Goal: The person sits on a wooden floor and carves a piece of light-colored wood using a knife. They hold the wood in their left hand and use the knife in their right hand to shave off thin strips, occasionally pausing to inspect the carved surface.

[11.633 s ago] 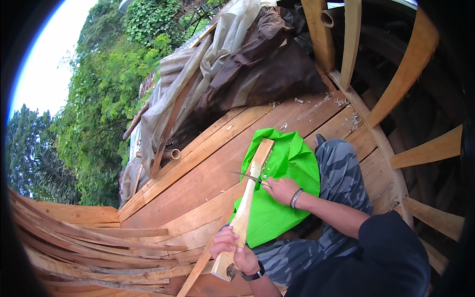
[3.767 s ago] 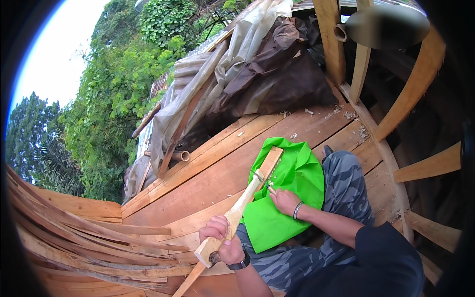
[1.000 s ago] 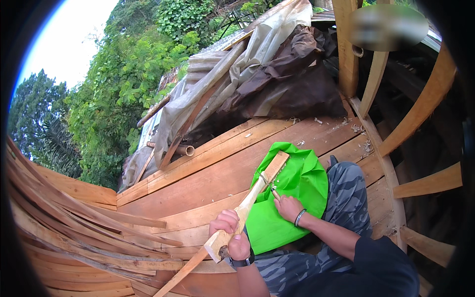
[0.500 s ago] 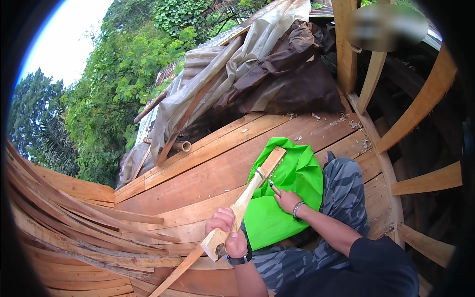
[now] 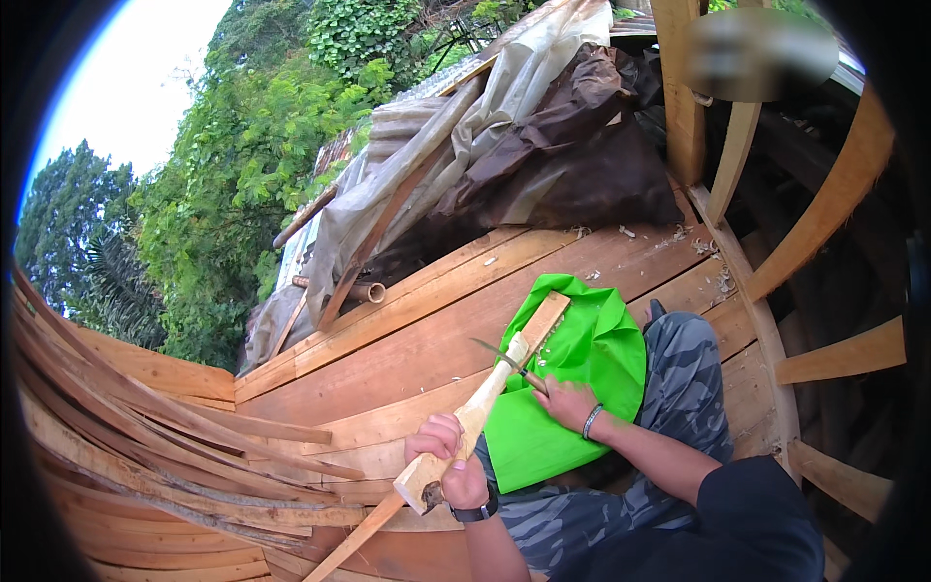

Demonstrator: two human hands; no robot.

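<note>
My left hand (image 5: 448,454) is wrapped round the near, wider end of a long carved piece of wood (image 5: 485,395), which slants away from me over my lap. In my right hand (image 5: 567,402) is a carving knife (image 5: 511,363), its thin blade lying across the wood below the flat, squared far end. Bright green cloth (image 5: 592,359) is spread over my lap under the wood. Small pale shavings lie on it beside the far end. Grey camouflage trousers (image 5: 679,378) cover my legs.
I sit on wooden planks (image 5: 407,330) strewn with shavings (image 5: 718,276). Curved wooden ribs (image 5: 839,354) rise at the right. Long strips of wood (image 5: 175,427) are stacked at the left. Brown and grey tarpaulin (image 5: 572,165) lies heaped ahead, near a bamboo pole (image 5: 364,292).
The knife in my right hand has turned, and its blade now crosses the wood toward the left. My left hand keeps its hold. The whole view has shifted slightly.
</note>
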